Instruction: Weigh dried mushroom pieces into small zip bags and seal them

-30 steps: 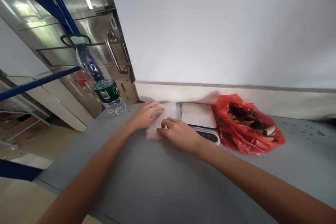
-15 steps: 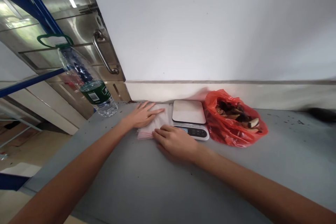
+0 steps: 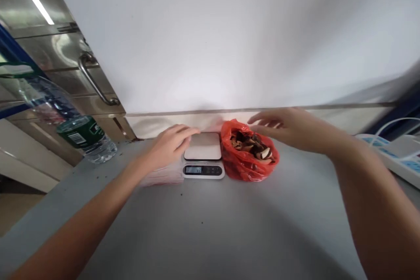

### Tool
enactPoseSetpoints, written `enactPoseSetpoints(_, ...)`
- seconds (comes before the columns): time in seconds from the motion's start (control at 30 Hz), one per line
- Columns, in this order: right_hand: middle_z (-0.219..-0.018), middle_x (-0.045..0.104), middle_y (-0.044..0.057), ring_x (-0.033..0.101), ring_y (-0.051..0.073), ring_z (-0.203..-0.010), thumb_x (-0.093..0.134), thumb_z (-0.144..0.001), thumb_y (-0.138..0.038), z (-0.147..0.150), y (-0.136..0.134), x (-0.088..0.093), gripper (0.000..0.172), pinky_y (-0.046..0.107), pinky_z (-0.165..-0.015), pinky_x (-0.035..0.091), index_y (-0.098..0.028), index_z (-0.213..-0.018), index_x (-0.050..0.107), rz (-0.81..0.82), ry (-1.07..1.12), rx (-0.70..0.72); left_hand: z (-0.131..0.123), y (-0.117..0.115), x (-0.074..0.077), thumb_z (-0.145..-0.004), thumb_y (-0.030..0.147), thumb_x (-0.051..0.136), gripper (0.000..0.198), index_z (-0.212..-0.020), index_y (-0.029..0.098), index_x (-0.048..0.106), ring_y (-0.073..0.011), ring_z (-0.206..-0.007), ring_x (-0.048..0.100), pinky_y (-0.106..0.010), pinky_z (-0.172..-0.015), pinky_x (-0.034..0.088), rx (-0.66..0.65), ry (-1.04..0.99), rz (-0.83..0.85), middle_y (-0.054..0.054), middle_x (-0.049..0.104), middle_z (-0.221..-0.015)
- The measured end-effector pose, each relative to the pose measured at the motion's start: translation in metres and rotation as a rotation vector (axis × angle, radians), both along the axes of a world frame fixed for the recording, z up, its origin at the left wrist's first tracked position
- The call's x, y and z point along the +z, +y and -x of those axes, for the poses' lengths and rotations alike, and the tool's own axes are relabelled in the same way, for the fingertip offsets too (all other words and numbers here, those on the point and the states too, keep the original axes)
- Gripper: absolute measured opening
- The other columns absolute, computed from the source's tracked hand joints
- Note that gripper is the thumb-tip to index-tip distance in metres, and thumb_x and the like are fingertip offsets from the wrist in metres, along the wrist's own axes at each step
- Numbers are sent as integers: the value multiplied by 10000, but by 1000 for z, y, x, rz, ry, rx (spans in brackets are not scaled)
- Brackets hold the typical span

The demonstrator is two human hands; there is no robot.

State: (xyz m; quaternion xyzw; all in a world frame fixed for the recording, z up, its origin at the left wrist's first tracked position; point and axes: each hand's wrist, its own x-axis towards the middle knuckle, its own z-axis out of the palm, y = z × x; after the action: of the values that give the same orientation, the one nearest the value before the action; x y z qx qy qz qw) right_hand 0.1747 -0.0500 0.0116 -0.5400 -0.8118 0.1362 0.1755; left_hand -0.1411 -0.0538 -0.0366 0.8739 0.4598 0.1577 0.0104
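My left hand (image 3: 172, 144) is over the left edge of a small white digital scale (image 3: 203, 148), fingers loosely extended and apart from one another at the thumb. Under and beside that hand lies a stack of clear plastic bags (image 3: 166, 175) with pinkish edges, partly hidden. My right hand (image 3: 282, 129) hovers above the right rim of a red plastic bag (image 3: 244, 168), fingers apart and holding nothing. Inside the open red bag are dried brown and cream slices (image 3: 251, 144). The scale's display is lit, and its plate carries nothing.
A large clear water bottle (image 3: 77, 127) with a green label and handle stands at the left. A white power strip (image 3: 393, 157) with blue sockets lies at the right. The white wall (image 3: 210, 43) bounds the grey table (image 3: 210, 236) behind; a metal door (image 3: 62, 48) is beyond.
My right hand has left the plastic bag stack and moved right to the red bag. My left hand has lifted toward the scale. The view has turned right.
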Motion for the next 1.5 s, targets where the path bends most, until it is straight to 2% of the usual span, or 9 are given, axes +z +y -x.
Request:
enactPoseSetpoints(0.1,-1032,798,72,747,267,-860,729,-746,-426,-26,6,1,349,349,-718,559,-235,-1033,785,219,-155,-111,-48,0,5,-1048,262,337,442,-1371,263,638,-224,-1020,683,-335,-847,534,-75,-61,108,-55,728,-1232)
enactPoseSetpoints(0.23,-1025,795,54,744,234,-815,747,-718,-294,-24,11,-13,267,319,-711,548,-224,-976,760,457,-163,-16,-95,-1,-4,-1000,336,535,334,-1281,235,685,-203,-881,662,-310,-755,512,-149,-28,146,-60,704,-1124)
enactPoseSetpoints(0.4,-792,731,42,665,177,-711,642,-775,-88,1,19,-31,114,257,-581,463,-199,-754,658,366,-127,-69,-113,1,-23,-951,246,663,142,-837,175,710,-237,-1030,597,-325,-858,498,-276,42,72,-74,624,-1027)
enactPoseSetpoints(0.67,-763,651,33,589,184,-638,675,-684,-106,16,19,-44,209,276,-494,394,-236,-774,537,241,-111,-184,-104,0,-26,-916,147,696,58,-962,181,696,-230,-928,641,-321,-766,515,-258,6,134,-55,696,-947)
enactPoseSetpoints(0.83,-685,615,19,545,175,-595,644,-654,-125,15,17,-47,240,275,-476,348,-248,-658,438,163,-136,-160,-93,-7,-34,-981,134,611,154,-987,201,749,-217,-993,659,-360,-931,546,-312,-128,77,-52,750,-952)
enactPoseSetpoints(1.0,-686,702,7,645,187,-631,671,-714,-267,-3,20,-33,106,282,-557,472,-234,-673,580,226,-68,-22,-72,-28,-42,-1001,205,599,250,-1222,229,714,-261,-1262,568,-431,-1054,520,-259,-192,-60,-99,703,-1263)
enactPoseSetpoints(1.13,-717,745,17,688,193,-641,615,-780,-311,-5,11,-34,102,292,-603,516,-225,-766,669,188,140,17,-55,-42,-43,-1035,210,525,211,-1047,190,735,-216,-1026,655,-344,-930,549,-222,-193,-38,-72,736,-1008)
enactPoseSetpoints(1.33,-457,504,-14,400,111,-433,481,-948,-413,11,-18,-79,466,266,-475,332,-236,-518,454,-326,296,72,-36,-40,-58,-1034,156,482,260,-967,194,730,-185,-841,694,-289,-790,551,-37,-190,-81,-50,739,-914)
enactPoseSetpoints(1.5,-434,331,-43,255,107,-432,456,-975,-266,7,-32,-109,486,274,-458,266,-234,-512,309,-634,182,72,-29,-44,-70,-1023,160,524,243,-944,202,750,-189,-816,718,-280,-764,550,2,-144,-93,-47,765,-911)
